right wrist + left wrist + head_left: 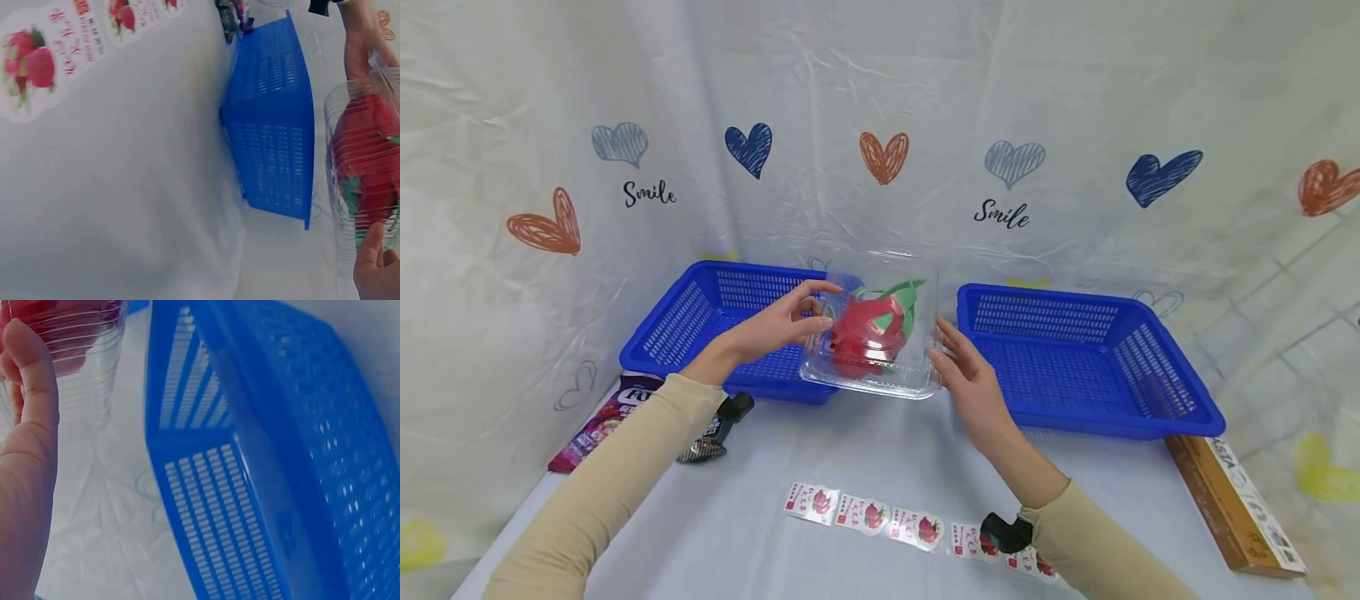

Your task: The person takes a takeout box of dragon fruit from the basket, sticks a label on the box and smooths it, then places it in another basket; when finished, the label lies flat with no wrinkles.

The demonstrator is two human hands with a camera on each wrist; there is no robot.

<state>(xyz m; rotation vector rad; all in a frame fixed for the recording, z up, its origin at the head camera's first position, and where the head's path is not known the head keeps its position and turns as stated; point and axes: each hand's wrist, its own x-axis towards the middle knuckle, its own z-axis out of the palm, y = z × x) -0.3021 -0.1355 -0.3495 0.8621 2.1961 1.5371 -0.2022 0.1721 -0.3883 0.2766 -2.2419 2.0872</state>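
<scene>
Clear plastic shines as we hold the box (912, 367) aloft, a red dragon fruit (868, 333) with green tips inside it! Our left hand (778, 325) pinches one side, fingers and thumb bent at the edge; our right hand (973, 383) grips the opposite side. We have it raised over the white table (737, 517), before the left basket (662, 333) and right basket (1090, 417), both blue, with fruit labels (916, 527) lying in a row nearer us.

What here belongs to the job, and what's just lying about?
Likely in use: left hand, right hand, clear plastic container they hold, dragon fruit inside, perhaps dragon-fruit stickers.

Likely lying about: purple snack bag, black packet, brown carton, perhaps left blue basket, right blue basket.
</scene>
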